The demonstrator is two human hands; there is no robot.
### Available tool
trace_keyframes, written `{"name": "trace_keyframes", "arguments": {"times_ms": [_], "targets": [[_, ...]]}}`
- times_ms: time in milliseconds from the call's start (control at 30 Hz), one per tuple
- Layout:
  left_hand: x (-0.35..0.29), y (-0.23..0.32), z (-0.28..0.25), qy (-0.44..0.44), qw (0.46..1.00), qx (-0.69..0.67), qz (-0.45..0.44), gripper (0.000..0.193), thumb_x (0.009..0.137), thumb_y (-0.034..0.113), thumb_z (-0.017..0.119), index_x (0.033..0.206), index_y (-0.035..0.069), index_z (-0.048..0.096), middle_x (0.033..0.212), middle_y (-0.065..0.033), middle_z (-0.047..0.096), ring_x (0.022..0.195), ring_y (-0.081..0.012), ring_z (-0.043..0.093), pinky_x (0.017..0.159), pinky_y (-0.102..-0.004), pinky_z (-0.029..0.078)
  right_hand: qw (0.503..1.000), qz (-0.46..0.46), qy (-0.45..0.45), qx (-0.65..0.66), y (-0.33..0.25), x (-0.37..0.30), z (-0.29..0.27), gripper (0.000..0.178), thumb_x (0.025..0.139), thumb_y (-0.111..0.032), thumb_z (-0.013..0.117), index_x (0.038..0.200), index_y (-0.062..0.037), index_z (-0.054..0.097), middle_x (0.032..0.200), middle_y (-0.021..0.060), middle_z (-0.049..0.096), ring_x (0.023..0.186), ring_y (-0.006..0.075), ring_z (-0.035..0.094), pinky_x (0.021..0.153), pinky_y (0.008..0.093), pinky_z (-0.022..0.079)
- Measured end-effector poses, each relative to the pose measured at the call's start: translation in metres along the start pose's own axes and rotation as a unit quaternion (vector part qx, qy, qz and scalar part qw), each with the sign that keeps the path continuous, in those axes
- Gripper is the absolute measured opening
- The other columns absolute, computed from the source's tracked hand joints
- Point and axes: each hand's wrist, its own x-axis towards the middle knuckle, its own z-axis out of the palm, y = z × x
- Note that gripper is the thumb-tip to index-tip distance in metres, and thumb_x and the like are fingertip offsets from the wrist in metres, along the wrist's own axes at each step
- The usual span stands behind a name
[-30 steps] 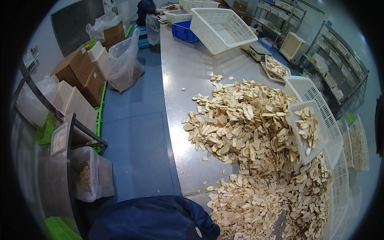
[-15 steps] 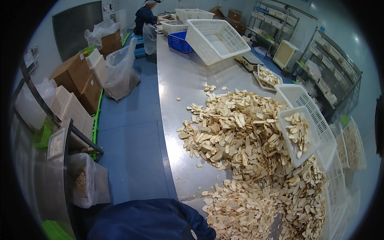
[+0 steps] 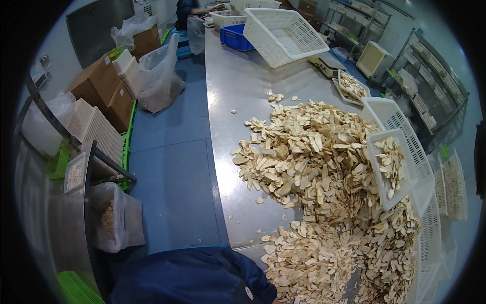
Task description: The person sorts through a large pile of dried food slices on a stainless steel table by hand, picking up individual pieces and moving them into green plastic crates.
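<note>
A dark blue sleeve (image 3: 192, 278) of mine, apparently on the left arm, bulges in from the lower edge. Its cuff reaches the near slices at the bottom of the picture, and the hand beyond it is cut off. My right hand is out of the picture. Beside the cuff lies a near heap of small pale dried slices (image 3: 309, 263). Farther up the metal table rises a bigger pile of larger cream and tan slices (image 3: 314, 157). A small white tray (image 3: 375, 169) holding some slices tilts against the pile's right side.
White slotted baskets (image 3: 428, 233) line the table's right edge. Farther off stand a tilted white basket (image 3: 283, 38), a blue crate (image 3: 228, 38), a scale (image 3: 326, 66) and a tray of slices (image 3: 365, 101). Cartons (image 3: 96, 83) and bags (image 3: 157, 76) stand left; another person (image 3: 185, 12) works far back.
The whole view has shifted, so the table and piles sit higher and slightly farther right. The far person's head has left the picture. My sleeve has moved little.
</note>
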Motion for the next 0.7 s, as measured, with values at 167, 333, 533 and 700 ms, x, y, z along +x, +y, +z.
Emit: {"name": "trace_keyframes", "arguments": {"times_ms": [167,333,533,700], "targets": [[0.003,0.000,0.003,-0.001,1.000,0.009,-0.012,0.016,0.095,0.028,0.061,0.095,0.012,0.062,0.074,0.0007,0.059,0.055,-0.0078,0.047,0.044,-0.0252,0.034,1.000,0.004,0.022,0.006,0.007,-0.001,0.008,0.031,0.094,-0.030,0.052,0.096,-0.0039,0.069,0.095,0.0198,0.069,0.086,0.0413,0.063,0.078,0.0491,0.050],[0.010,0.000,0.007,-0.011,1.000,0.007,-0.004,0.016,0.095,0.028,0.061,0.095,0.012,0.062,0.074,0.0008,0.059,0.055,-0.0077,0.047,0.044,-0.0250,0.034,1.000,-0.015,0.024,0.013,0.028,-0.004,0.016,0.032,0.095,-0.031,0.051,0.099,-0.0036,0.069,0.097,0.0199,0.068,0.088,0.0413,0.063,0.079,0.0492,0.050],[0.007,0.000,0.008,0.008,0.999,0.022,-0.022,0.016,0.095,0.029,0.061,0.095,0.013,0.062,0.074,0.0010,0.059,0.055,-0.0075,0.048,0.043,-0.0248,0.034,0.995,-0.066,0.076,0.012,0.101,0.009,0.088,0.034,0.097,-0.032,0.050,0.102,-0.0032,0.068,0.099,0.0201,0.068,0.090,0.0414,0.062,0.081,0.0494,0.050],[0.006,-0.004,0.004,0.016,0.999,0.036,-0.038,0.016,0.095,0.029,0.061,0.095,0.013,0.062,0.074,0.0011,0.059,0.055,-0.0074,0.048,0.043,-0.0247,0.034,0.993,-0.096,0.063,-0.027,0.156,0.022,0.160,0.035,0.098,-0.032,0.048,0.105,-0.0039,0.068,0.103,0.0204,0.067,0.094,0.0410,0.062,0.083,0.0493,0.049]]}}
